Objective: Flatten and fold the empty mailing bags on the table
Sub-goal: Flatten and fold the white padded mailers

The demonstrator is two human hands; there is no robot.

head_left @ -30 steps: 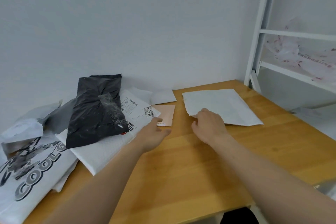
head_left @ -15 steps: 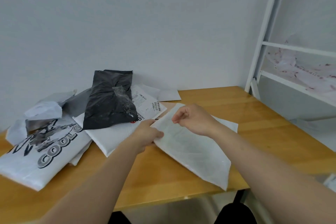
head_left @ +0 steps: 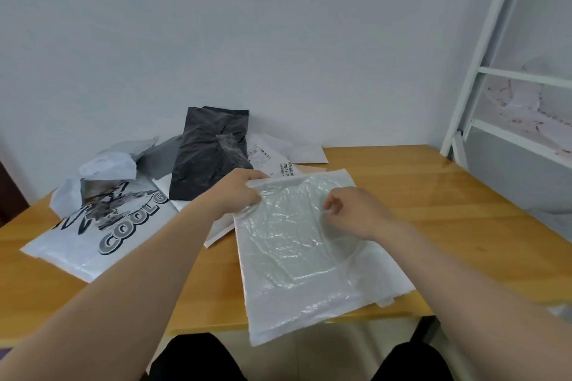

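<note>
A white mailing bag (head_left: 297, 260) with a crinkled clear film face lies in front of me, its lower end hanging over the table's near edge. My left hand (head_left: 240, 192) grips the bag's upper left corner. My right hand (head_left: 349, 210) pinches the clear film near the bag's upper right, lifting it a little. To the left lies a pile of other bags: a black bag (head_left: 207, 158), a white bag printed "COOL" (head_left: 102, 226), a crumpled grey-white bag (head_left: 108, 164) and a labelled white bag (head_left: 272, 161).
The wooden table (head_left: 448, 210) meets a pale wall at the back. A white metal shelf frame (head_left: 483, 77) stands at the right, holding pale printed plastic. The table's near edge runs just below the held bag, above my dark-clothed lap.
The white bag came from the table's far right to in front of me and now lies film side up. Both hands shifted to its upper part, the right now pinching the film.
</note>
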